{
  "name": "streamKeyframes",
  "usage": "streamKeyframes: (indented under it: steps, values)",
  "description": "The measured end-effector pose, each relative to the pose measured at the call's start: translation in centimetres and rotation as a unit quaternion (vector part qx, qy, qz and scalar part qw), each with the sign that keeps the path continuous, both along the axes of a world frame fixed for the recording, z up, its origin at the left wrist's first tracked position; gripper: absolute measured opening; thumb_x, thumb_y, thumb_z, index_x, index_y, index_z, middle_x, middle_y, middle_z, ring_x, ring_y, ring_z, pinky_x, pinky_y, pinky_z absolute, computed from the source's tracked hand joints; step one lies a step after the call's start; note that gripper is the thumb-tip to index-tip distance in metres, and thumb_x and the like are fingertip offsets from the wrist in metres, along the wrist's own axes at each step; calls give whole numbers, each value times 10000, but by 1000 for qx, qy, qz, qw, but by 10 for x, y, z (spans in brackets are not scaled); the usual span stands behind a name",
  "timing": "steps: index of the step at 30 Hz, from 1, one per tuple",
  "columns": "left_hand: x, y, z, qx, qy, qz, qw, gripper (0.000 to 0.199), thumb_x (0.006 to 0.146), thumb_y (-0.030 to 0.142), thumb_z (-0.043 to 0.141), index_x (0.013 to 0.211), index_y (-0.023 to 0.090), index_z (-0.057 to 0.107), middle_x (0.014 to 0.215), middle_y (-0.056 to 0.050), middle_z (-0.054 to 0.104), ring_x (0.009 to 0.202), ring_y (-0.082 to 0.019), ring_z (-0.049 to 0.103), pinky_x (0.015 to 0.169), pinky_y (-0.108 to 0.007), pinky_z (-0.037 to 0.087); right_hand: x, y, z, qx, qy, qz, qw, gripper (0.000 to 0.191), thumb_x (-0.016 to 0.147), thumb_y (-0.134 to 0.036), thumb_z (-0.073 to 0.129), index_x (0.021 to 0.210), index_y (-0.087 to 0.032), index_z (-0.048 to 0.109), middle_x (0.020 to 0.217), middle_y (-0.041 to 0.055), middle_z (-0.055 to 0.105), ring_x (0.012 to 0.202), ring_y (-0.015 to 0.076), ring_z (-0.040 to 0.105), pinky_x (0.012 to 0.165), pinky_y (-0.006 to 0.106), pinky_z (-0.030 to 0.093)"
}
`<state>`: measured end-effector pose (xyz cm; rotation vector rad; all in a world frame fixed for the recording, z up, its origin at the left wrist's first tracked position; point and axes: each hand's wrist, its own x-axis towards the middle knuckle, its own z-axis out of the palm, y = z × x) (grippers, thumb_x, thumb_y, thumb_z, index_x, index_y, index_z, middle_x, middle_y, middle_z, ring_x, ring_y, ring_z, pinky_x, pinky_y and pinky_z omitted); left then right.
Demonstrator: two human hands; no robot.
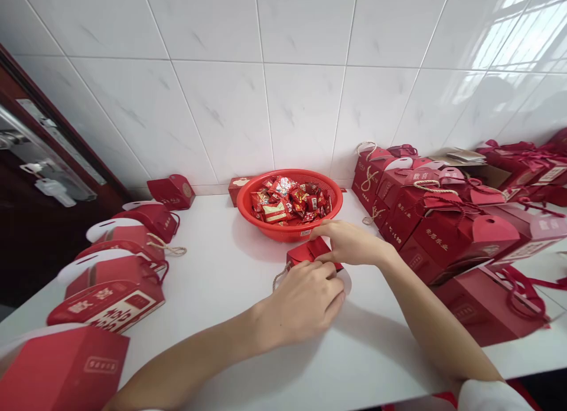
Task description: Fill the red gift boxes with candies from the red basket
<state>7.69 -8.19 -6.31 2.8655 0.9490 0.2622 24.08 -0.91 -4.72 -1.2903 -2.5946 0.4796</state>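
A small red box [305, 253] with a twine cord at its left side lies on the white table, just in front of a red plastic basket [290, 232] full of wrapped candies [290, 201]. My left hand [308, 296] covers the box's near side, its fingers curled over the top; the grip under them is hidden. From the right, my right hand [343, 242] reaches over the box's far right part, thumb and fingers bent down on its flaps near the basket's rim. Both hands touch the box.
Red gift boxes [119, 299] line the table's left side. Many more boxes [443, 234] crowd the right side. One small box [238, 189] stands behind the basket's left edge, by the tiled wall [212, 116]. A dark door [26, 210] is at far left.
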Motion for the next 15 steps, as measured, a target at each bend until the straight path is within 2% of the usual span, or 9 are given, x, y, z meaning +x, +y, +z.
streamKeyframes:
  steps: [4, 7, 10, 13, 15]
  values:
    - [-2, 6, -1, -35, 15, -9, 999, 233, 894, 82, 479, 964, 184, 676, 1111, -57, 708, 996, -225, 671, 789, -328, 510, -2, -5, 1, 0, -77, -23, 997, 275, 851, -319, 697, 1094, -198, 654, 1070, 87, 677, 943, 235, 615, 681, 280, 375]
    - [-1, 8, -4, -27, 37, -10, 999, 281, 843, 18, 480, 994, 177, 656, 1072, -45, 719, 978, -218, 669, 825, -335, 495, -3, -5, 4, -7, -99, -18, 995, 208, 845, -254, 666, 1033, -185, 612, 1012, 75, 666, 875, 213, 593, 634, 276, 325]
    - [0, 9, -5, 5, 54, -2, 999, 260, 867, 29, 476, 1007, 164, 648, 1082, -62, 714, 1007, -229, 650, 885, -372, 456, 2, -5, 8, -15, -76, -3, 997, 201, 828, -157, 599, 1025, -175, 569, 911, 50, 646, 784, 184, 561, 607, 271, 300]
    - [-1, 10, -2, 20, 100, 35, 994, 256, 894, 52, 461, 1025, 153, 655, 1088, -96, 697, 999, -250, 631, 852, -402, 426, 10, -4, 13, -43, -22, 22, 999, 355, 800, -54, 508, 1133, -174, 541, 856, 22, 633, 725, 163, 549, 603, 256, 319]
    - [-3, 10, 1, 22, 130, 70, 989, 277, 892, 53, 458, 1056, 148, 660, 1070, -114, 686, 997, -266, 609, 843, -415, 404, 15, -4, 13, -40, 6, 35, 999, 454, 771, 17, 441, 1168, -178, 545, 900, 30, 650, 752, 160, 562, 628, 248, 345]
